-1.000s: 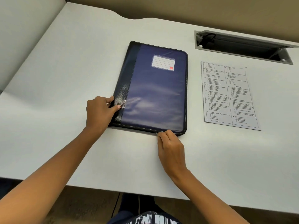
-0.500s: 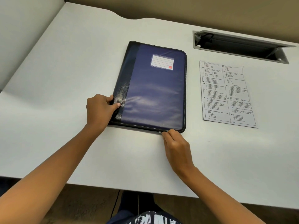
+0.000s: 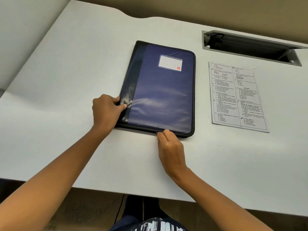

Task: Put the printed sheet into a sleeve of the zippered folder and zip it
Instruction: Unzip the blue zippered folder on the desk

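Note:
The dark blue zippered folder (image 3: 163, 94) lies closed and flat on the white table (image 3: 66, 80), its white label facing up. My left hand (image 3: 106, 110) grips its black spine edge near the lower left corner, thumb on top. At the folder's near edge, my right hand (image 3: 170, 147) has its fingertips pinched together on the zipper pull (image 3: 156, 132), which barely shows. The printed sheet (image 3: 236, 95) lies flat on the table just right of the folder, apart from it and from both hands.
A grey cable slot with an open flap (image 3: 250, 47) is set into the table at the back right. The table's front edge runs just below my forearms. A wall stands along the left side.
My right hand has slid a little to the left along the folder's near edge. My left hand keeps the same grip. The sheet has not moved.

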